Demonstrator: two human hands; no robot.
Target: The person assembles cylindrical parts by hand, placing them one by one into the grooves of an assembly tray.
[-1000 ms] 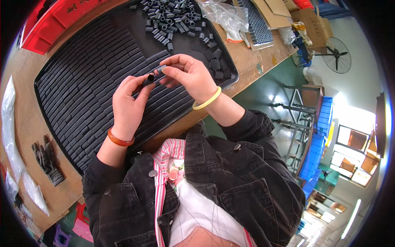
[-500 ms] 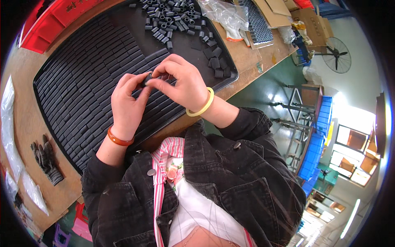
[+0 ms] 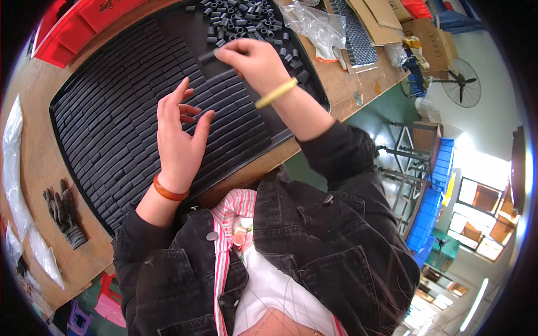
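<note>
A large black tray [image 3: 189, 29] lies before me. Long rows of black cylindrical pieces [image 3: 126, 112] fill most of it, packed tightly end to end. Loose short black tubes [image 3: 246, 22] with open ends are heaped at its far right. My left hand [image 3: 179, 131] hovers over the rows, its fingers spread and holding nothing. Farther out, near the heap, my right hand [image 3: 259, 64] pinches a dark, motion-blurred black tube [image 3: 207, 55] between thumb and fingertips, over the far ends of the rows. Part of the heap is hidden behind this hand.
At the far left stands a red crate [image 3: 73, 36]. A dark grey glove [image 3: 66, 215] and a long plastic wrap [image 3: 15, 162] lie left of the tray. Clear plastic bags [image 3: 316, 25] and cardboard [image 3: 372, 22] sit at the far right, with a standing fan [image 3: 462, 82] beyond.
My hands, together over the rows around a small black piece before, have parted. The right moved away from me toward the heap; the left opened and stayed over the rows.
</note>
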